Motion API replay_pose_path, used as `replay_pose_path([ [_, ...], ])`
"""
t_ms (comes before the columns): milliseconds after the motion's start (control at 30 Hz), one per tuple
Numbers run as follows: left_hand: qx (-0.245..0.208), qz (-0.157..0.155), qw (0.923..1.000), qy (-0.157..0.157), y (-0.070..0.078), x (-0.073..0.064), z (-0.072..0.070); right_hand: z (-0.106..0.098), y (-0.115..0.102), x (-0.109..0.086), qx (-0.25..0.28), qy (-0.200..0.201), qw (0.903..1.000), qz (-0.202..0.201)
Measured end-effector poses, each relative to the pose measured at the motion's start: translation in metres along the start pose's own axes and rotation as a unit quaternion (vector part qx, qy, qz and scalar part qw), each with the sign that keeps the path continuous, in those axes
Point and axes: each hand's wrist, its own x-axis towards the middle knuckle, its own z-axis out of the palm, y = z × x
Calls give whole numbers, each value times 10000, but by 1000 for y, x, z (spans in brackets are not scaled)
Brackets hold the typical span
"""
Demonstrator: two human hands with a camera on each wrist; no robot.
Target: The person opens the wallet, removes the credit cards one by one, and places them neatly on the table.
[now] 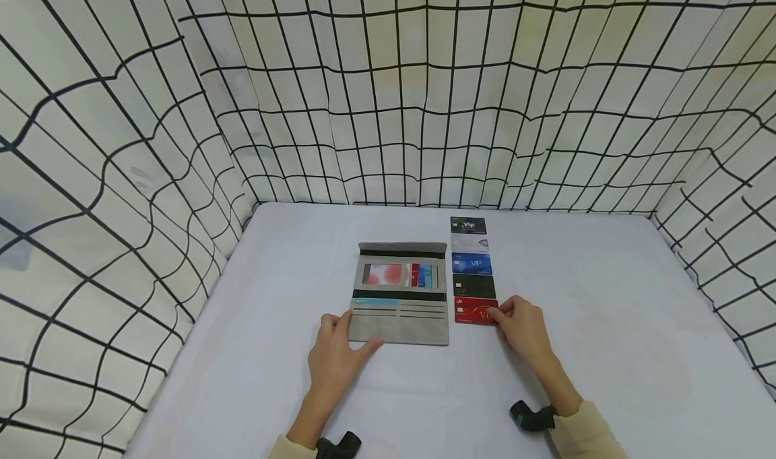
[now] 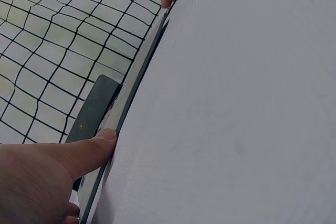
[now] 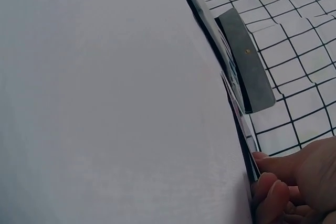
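A grey wallet (image 1: 424, 331) lies unfolded on the white table, its flap at the far side and a window pocket with coloured cards in its upper half. A light blue card (image 1: 376, 303) shows in a slot at its left. My left hand (image 1: 332, 356) holds the wallet's near left corner, thumb on the near edge and fingers along the left side. To the right of the wallet, my right hand (image 1: 526, 329) pinches the right end of a red VIP card (image 1: 469, 310). In the right wrist view the right hand's fingers (image 3: 273, 198) curl at the card's edge.
Above the red card, a column holds a dark VIP card (image 1: 474, 286), a blue VIP card (image 1: 471, 263), a pale card (image 1: 467, 243) and a black Vip card (image 1: 468, 226). Black netting (image 1: 424, 108) over pale walls surrounds the table (image 1: 606, 297) at the back and sides.
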Motion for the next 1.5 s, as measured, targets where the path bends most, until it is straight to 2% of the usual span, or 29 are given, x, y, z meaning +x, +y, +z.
replay_pose_path([
  [500, -42, 6, 10000, -33, -1, 0, 0, 2, -3, 1, -326, 119, 9994, -35],
  [733, -42, -9, 10000, -53, -1, 1, -1, 1, -3, 4, -398, 56, 9992, -38],
  [900, -47, -34, 10000, -37, 0, 1, 0, 0, -5, 5, -409, 104, 9990, -159],
  [1100, -37, -16, 10000, 12, 0, 0, 0, 1, -19, 7, -260, 197, 9984, -458],
  [1500, -70, -2, 10000, 32, -1, 0, 0, 18, -57, 16, -116, -36, 9975, -694],
])
